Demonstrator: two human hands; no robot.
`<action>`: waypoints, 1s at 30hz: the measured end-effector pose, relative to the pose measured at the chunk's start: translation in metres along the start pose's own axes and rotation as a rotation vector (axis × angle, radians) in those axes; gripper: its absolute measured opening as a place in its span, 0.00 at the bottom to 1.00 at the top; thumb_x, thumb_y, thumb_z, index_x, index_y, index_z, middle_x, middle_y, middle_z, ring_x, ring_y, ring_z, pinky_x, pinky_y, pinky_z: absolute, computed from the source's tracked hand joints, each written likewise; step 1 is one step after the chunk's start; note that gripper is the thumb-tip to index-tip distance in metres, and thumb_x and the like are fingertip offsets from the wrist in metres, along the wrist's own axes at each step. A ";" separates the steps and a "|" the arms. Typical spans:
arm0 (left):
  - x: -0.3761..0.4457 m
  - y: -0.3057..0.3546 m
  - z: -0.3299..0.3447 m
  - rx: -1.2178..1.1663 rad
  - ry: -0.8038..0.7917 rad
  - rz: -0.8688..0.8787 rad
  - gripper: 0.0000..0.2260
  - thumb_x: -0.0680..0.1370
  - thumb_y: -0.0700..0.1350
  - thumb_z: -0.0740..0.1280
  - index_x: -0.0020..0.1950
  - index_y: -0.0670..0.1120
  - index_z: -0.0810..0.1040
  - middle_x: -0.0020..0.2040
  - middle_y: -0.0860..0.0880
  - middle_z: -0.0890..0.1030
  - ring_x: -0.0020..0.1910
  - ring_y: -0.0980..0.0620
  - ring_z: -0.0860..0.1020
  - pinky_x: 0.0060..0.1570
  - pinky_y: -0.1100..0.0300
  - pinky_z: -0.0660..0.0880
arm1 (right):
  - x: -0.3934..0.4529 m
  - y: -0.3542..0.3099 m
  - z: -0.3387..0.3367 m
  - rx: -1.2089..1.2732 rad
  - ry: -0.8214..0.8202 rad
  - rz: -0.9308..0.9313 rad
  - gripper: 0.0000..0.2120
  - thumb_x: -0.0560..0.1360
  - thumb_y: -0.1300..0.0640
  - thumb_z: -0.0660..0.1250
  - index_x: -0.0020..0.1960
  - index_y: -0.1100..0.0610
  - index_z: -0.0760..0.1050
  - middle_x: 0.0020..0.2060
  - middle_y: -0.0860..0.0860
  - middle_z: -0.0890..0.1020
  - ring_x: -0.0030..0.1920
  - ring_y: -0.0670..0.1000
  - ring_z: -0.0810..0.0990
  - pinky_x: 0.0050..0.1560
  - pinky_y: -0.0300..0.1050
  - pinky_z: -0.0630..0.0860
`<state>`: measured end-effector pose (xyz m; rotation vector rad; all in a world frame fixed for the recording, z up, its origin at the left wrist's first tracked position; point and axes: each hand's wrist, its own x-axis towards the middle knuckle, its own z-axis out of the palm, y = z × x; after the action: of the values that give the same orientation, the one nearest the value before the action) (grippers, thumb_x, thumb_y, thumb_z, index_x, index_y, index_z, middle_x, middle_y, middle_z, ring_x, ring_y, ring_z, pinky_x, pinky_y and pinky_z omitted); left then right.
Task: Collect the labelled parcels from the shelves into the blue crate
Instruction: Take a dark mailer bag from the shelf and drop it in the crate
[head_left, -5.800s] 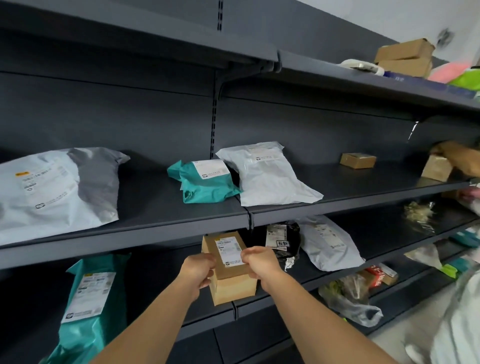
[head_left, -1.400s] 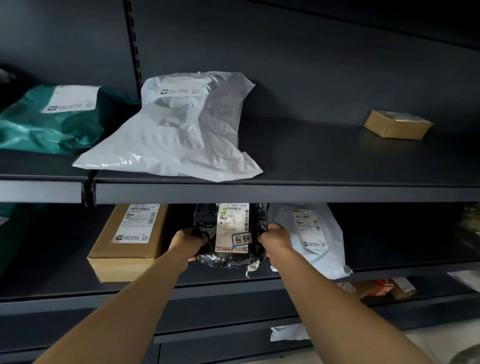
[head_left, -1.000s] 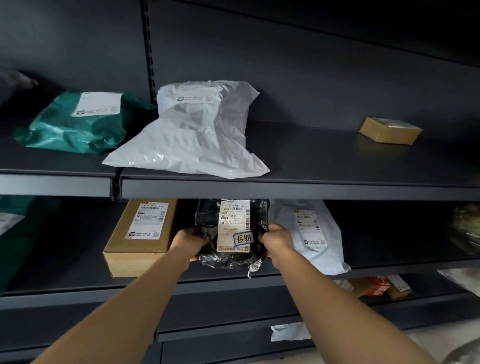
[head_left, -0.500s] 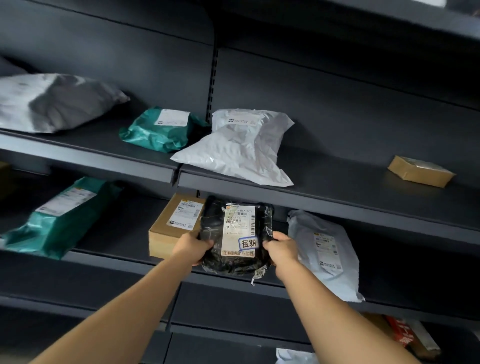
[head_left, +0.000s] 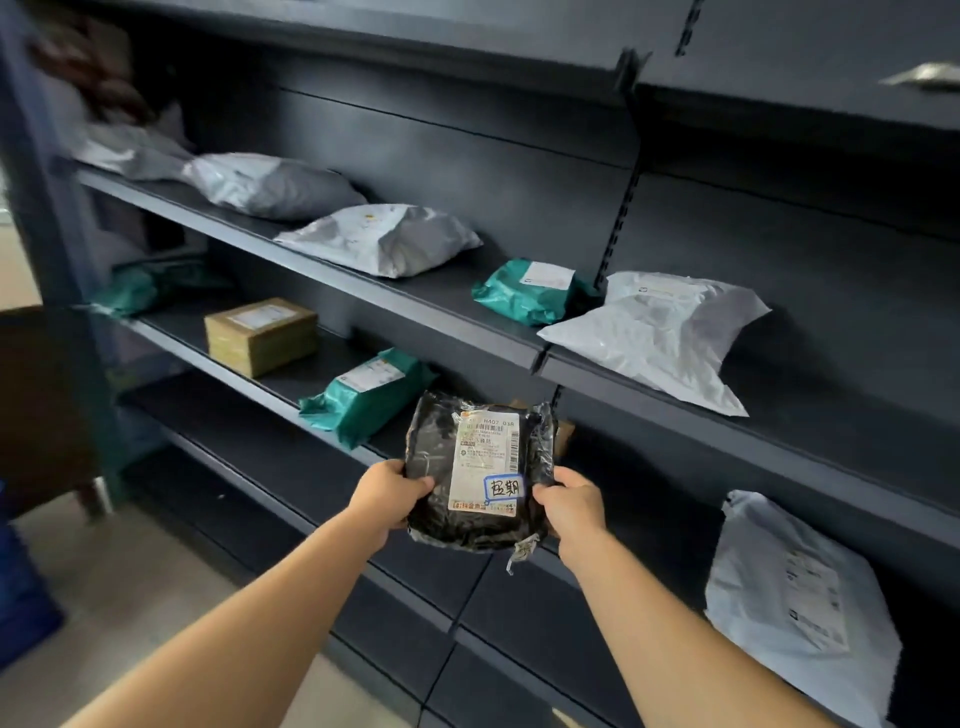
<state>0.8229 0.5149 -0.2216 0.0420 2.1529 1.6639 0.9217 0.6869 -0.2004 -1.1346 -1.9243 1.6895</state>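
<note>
A black plastic-wrapped parcel (head_left: 441, 488) with a white shipping label and a blue-framed handwritten sticker is held in front of the lower shelf. My left hand (head_left: 387, 493) grips its left edge and my right hand (head_left: 571, 506) grips its right edge. A blue crate (head_left: 21, 587) shows only as a blurred corner at the far left on the floor. Other labelled parcels lie on the dark shelves (head_left: 535, 353): a white bag (head_left: 660, 332), a small teal bag (head_left: 530, 291), a teal bag (head_left: 363, 395) and a brown box (head_left: 260, 335).
More grey and white bags (head_left: 384, 239) lie further left on the upper shelf. A white labelled bag (head_left: 795, 603) leans on the lower shelf at right. A dark brown piece of furniture (head_left: 41, 405) stands left of the shelving. Pale floor lies below.
The black parcel has come off the lower shelf and out in front of it, still in both hands. My view has swung left, bringing the left shelf bay and the crate corner into sight.
</note>
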 end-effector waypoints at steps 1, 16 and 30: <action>-0.002 -0.002 -0.015 -0.004 0.033 -0.001 0.06 0.75 0.44 0.69 0.51 0.46 0.78 0.47 0.46 0.82 0.49 0.45 0.81 0.50 0.49 0.81 | -0.005 -0.005 0.013 -0.014 -0.028 -0.017 0.18 0.74 0.67 0.65 0.63 0.59 0.76 0.50 0.55 0.81 0.54 0.57 0.80 0.59 0.54 0.78; -0.017 -0.046 -0.247 -0.091 0.425 -0.061 0.03 0.75 0.45 0.69 0.43 0.48 0.77 0.37 0.50 0.79 0.37 0.50 0.79 0.37 0.56 0.78 | -0.081 -0.056 0.240 -0.119 -0.396 -0.143 0.15 0.75 0.67 0.65 0.61 0.60 0.77 0.48 0.54 0.80 0.49 0.54 0.78 0.52 0.47 0.77; -0.027 -0.098 -0.475 -0.215 0.647 -0.132 0.02 0.75 0.43 0.69 0.46 0.45 0.78 0.47 0.44 0.84 0.47 0.45 0.83 0.51 0.47 0.80 | -0.173 -0.081 0.478 -0.160 -0.617 -0.195 0.06 0.74 0.65 0.67 0.49 0.58 0.74 0.40 0.53 0.78 0.44 0.53 0.77 0.46 0.45 0.74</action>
<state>0.7078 0.0436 -0.2108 -0.7817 2.3109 2.0066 0.6651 0.2407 -0.1942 -0.4636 -2.4680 1.9516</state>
